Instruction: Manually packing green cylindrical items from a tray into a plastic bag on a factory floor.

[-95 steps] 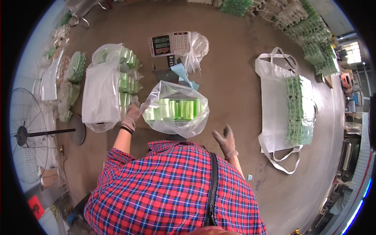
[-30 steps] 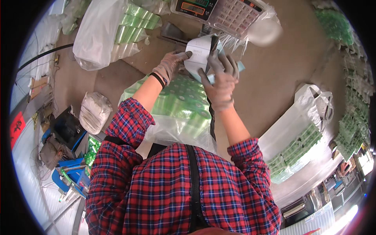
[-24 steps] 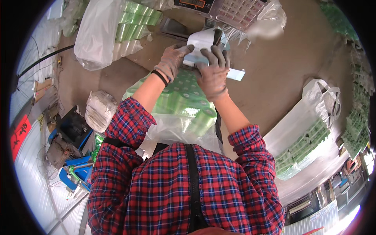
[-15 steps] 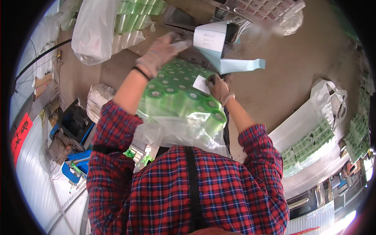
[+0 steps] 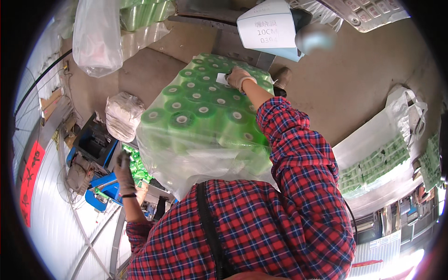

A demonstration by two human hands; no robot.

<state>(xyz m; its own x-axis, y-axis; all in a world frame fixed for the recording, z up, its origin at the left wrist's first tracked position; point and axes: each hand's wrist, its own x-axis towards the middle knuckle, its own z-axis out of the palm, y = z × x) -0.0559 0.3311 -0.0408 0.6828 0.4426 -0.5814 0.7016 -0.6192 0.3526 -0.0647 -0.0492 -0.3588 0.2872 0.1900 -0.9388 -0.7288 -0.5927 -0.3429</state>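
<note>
the person in the red plaid shirt (image 5: 261, 224) has a big clear plastic bag of green rolls (image 5: 205, 121) pulled up close against the chest, the rolls standing on end with their pale cores showing. the right hand (image 5: 239, 77), gloved, reaches over the far top of the bag and its fingers are closed on a small white slip (image 5: 222, 79) lying on the rolls. the left hand (image 5: 124, 171), gloved too, hangs down at the person's left side beside the bag, near a blue machine (image 5: 100, 186) on the floor; whether it grips anything i cannot tell. just beyond the bag a white label card (image 5: 266, 29) sits by a scale with a keypad (image 5: 368, 10). another clear bag of green rolls (image 5: 116, 28) lies further off to the left, and a large white sack with green packs (image 5: 380, 156) lies open on the floor to the right.
</note>
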